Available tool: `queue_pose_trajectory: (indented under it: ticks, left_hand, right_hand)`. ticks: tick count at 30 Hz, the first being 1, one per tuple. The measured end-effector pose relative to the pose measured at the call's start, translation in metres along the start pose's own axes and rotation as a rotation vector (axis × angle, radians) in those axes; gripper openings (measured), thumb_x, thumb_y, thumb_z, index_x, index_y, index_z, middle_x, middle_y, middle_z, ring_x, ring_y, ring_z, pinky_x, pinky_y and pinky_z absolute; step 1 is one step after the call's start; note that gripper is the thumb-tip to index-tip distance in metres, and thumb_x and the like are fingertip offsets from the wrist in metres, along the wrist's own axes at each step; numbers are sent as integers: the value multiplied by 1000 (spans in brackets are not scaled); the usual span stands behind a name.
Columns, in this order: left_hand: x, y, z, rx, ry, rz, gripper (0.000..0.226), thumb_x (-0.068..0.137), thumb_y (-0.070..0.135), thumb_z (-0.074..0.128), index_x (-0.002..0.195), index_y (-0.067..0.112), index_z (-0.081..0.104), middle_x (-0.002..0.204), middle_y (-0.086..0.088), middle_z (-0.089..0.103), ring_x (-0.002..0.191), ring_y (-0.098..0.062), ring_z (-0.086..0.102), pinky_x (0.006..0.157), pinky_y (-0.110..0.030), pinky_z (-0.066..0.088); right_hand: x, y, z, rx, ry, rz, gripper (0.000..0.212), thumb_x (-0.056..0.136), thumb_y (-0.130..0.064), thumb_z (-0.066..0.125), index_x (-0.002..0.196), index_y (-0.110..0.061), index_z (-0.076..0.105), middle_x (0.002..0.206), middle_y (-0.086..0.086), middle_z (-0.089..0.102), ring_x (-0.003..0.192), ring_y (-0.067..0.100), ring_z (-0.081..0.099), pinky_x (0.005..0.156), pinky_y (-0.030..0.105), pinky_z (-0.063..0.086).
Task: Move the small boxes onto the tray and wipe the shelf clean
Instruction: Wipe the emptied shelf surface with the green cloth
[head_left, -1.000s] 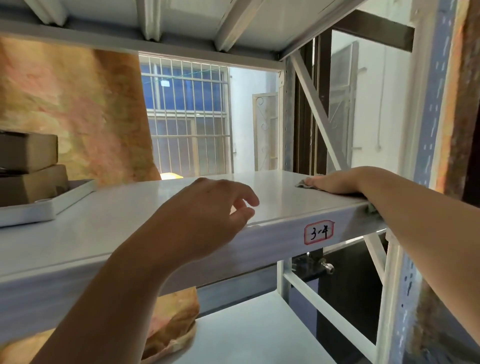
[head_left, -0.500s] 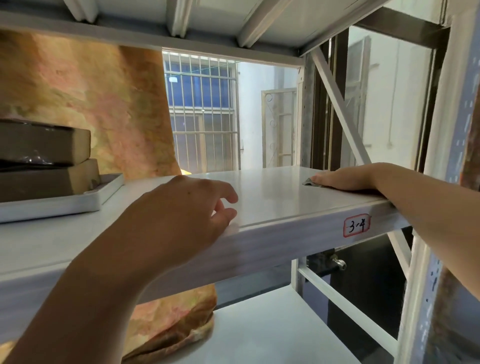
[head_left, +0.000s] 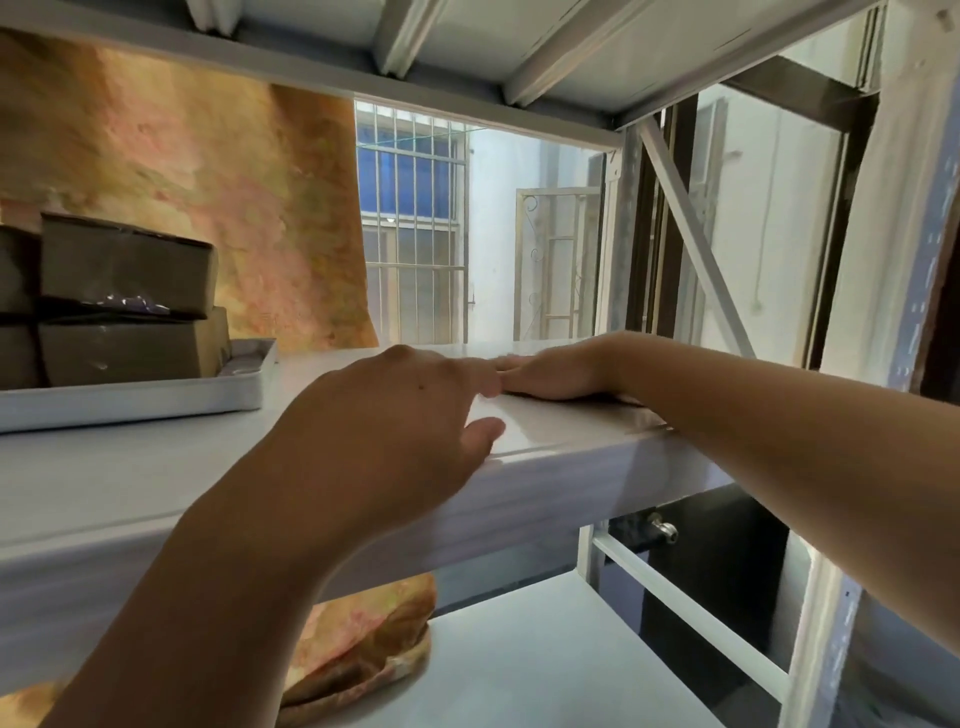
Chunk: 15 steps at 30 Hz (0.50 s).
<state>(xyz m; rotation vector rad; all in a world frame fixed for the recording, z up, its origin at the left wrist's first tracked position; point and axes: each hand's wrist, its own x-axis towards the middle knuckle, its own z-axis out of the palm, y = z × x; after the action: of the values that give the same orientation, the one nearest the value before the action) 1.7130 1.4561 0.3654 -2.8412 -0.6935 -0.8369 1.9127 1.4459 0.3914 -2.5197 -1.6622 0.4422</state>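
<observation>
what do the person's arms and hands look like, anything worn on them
Both forearms are bare right up to the frame edge, with no sleeves in view. The left hand and the right hand have no gloves, and no ring, watch or bracelet shows on the visible parts. A small dark spot marks the back of the left hand.

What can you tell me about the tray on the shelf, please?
The tray is pale grey-white and shallow, with a low raised rim and a rounded corner; it looks like metal or plastic. It lies flat on the left part of the shelf, its left end out of frame. Brown boxes stand stacked in it, two layers high. Neither the left hand nor the right hand touches it.
</observation>
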Motion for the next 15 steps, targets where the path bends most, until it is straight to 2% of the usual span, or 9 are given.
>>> queue_pose_trajectory:
  ticks: [1, 2, 3, 4, 6, 8, 12, 14, 15]
  left_hand:
    - [0, -2, -1, 3, 18, -20, 36, 90, 51, 44, 125, 47, 46, 120, 15, 62, 103, -11, 59, 88, -32, 49]
    - [0, -4, -1, 13, 39, -46, 34, 89, 51, 43, 122, 45, 47, 117, 14, 62, 101, -12, 59, 85, -32, 48]
    - [1, -6, -1, 39, 67, -73, 32, 90, 51, 42, 120, 43, 47, 114, 12, 63, 99, -13, 59, 80, -32, 47]
    - [2, -9, 0, 79, 101, -98, 32, 90, 51, 40, 119, 41, 48, 111, 10, 64, 97, -15, 60, 75, -31, 45]
    - [4, -11, 2, 141, 164, -142, 32, 91, 50, 39, 119, 38, 48, 108, 7, 64, 96, -16, 61, 73, -31, 43]
    - [4, -12, 4, 140, 181, -174, 32, 91, 50, 38, 119, 39, 49, 109, 8, 64, 97, -15, 60, 75, -30, 43]
    - [2, -12, 6, 85, 161, -198, 33, 92, 51, 37, 121, 42, 47, 109, 13, 63, 97, -10, 58, 72, -27, 41]
    - [2, -12, 6, 70, 153, -200, 33, 92, 52, 37, 122, 42, 47, 108, 15, 63, 94, -9, 56, 71, -25, 37]
    - [2, -12, 6, 60, 147, -196, 33, 92, 52, 37, 122, 42, 46, 109, 15, 63, 93, -8, 56, 72, -25, 38]
  right_hand:
    - [-1, -12, 1, 10, -9, -16, 52, 93, -64, 22, 131, -37, 45, 138, -7, 48, 127, 14, 46, 110, 37, 30]
    - [-1, -22, 1, 16, -22, -37, 39, 96, -57, 22, 107, -36, 54, 113, -7, 59, 104, 9, 57, 98, 30, 40]
    - [1, -32, 1, 10, -28, -66, 33, 99, -48, 23, 86, -35, 50, 93, -8, 58, 86, 7, 58, 87, 26, 45]
    - [4, -42, 3, -1, -32, -88, 32, 100, -41, 24, 77, -33, 45, 85, -8, 54, 80, 9, 56, 85, 26, 46]
    - [12, -58, 4, -57, -44, -127, 32, 100, -34, 27, 73, -28, 44, 84, -4, 52, 81, 14, 54, 92, 34, 44]
    - [20, -65, 2, -86, -63, -128, 36, 100, -31, 27, 72, -22, 46, 84, 1, 52, 79, 15, 52, 90, 35, 42]
    - [32, -67, -8, -192, -71, -62, 39, 100, -40, 21, 85, -18, 49, 97, 1, 51, 100, 19, 46, 104, 36, 32]
    - [42, -61, -12, -181, -31, -5, 40, 100, -44, 19, 77, -21, 43, 84, -3, 46, 94, 19, 43, 104, 38, 32]
    - [49, -56, -14, -172, -12, 24, 42, 99, -46, 20, 71, -22, 39, 77, -4, 42, 84, 20, 45, 98, 37, 36]
